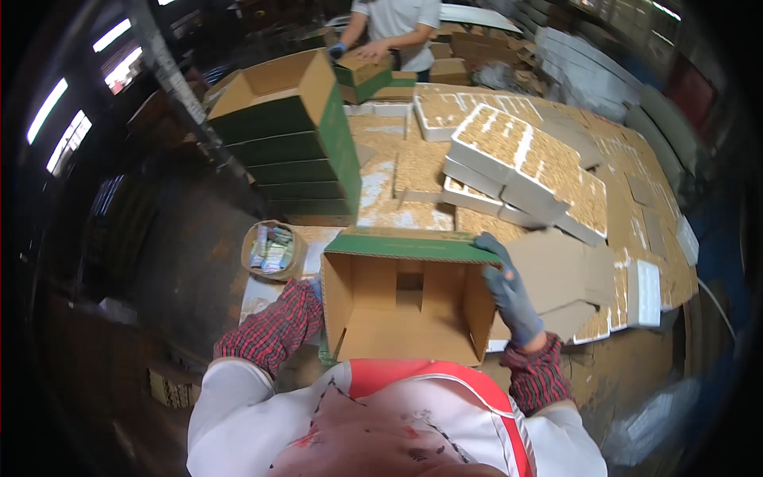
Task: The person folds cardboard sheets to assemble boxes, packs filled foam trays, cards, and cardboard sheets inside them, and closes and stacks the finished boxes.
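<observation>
An open cardboard box (413,248), green outside and brown inside, is directly before me with its opening turned toward me. My right hand (513,298), in a grey glove, grips its right side, the fingers reaching to the upper right corner. Against the box's left side is my left hand (316,288); only a bit of its bluish glove shows and its fingers are hidden behind the cardboard. Both forearms wear red-and-black checked sleeve covers. Inside the box I see bare brown walls and a small gap between flaps.
Nested green boxes (294,151) stand in a tall stack at the left. A round tub (274,250) holds small packets. White-edged blocks with tan, rough tops (509,151) are piled on the right; flat cardboard (556,270) lies nearer. Across the table, a person (393,36) handles another green box (362,75).
</observation>
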Demonstrator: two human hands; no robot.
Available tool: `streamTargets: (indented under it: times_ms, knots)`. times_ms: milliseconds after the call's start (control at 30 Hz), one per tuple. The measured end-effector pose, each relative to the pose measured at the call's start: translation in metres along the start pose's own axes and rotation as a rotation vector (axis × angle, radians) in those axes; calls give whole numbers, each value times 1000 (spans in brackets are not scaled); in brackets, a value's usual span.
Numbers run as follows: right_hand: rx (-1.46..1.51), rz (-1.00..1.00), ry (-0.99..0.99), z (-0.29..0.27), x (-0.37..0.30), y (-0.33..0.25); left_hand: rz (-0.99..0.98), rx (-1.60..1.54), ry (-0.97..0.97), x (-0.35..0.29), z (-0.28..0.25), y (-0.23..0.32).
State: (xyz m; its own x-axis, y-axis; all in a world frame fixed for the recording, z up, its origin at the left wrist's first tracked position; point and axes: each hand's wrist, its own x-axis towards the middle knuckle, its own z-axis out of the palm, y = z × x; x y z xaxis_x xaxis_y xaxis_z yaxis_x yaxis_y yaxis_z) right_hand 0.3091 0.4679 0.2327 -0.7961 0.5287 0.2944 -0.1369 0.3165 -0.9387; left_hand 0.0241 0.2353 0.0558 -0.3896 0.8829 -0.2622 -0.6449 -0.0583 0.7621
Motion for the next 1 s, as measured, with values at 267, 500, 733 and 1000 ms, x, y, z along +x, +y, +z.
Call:
streamTargets:
  times_ms: [267,500,733,1000]
  knots:
    - [78,412,-169,-26,26,111,451,763,386,-57,125,3]
    - [533,722,769,-179,98,145,239,671,357,-50,115,3]
    - [775,613,621,-236,82,198,244,579,430,-45,104,-13]
    - [-534,-259,100,-234,-59,73,147,956,528,-34,104,0]
